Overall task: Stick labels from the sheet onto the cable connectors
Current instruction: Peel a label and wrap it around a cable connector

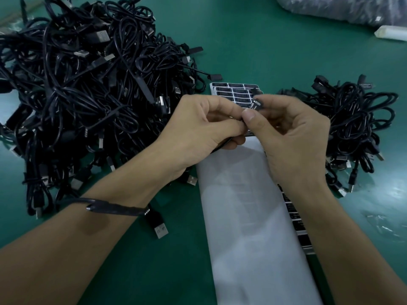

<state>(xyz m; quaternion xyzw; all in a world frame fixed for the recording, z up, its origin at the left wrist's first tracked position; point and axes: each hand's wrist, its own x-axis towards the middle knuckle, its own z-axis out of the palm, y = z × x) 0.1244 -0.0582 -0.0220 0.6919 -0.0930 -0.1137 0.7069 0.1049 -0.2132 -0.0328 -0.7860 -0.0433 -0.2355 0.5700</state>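
Note:
My left hand [204, 130] pinches a black cable connector [244, 123], mostly hidden between thumb and fingers; its cable runs back under the palm and over my left forearm. My right hand [293, 137] holds a small black label [255, 104] by its thumb and fingertips, right at the connector. The label sheet [229, 90], rows of black labels on a pale backing, lies on the green table just beyond both hands. The sheet's peeled white part [253, 216] stretches toward me between my arms.
A large tangled pile of black USB cables [88, 84] fills the left. A smaller pile of cables [354, 128] lies on the right. A loose USB plug [160, 230] rests near my left forearm. A clear bag [343, 9] and a white tube [389, 34] sit far right.

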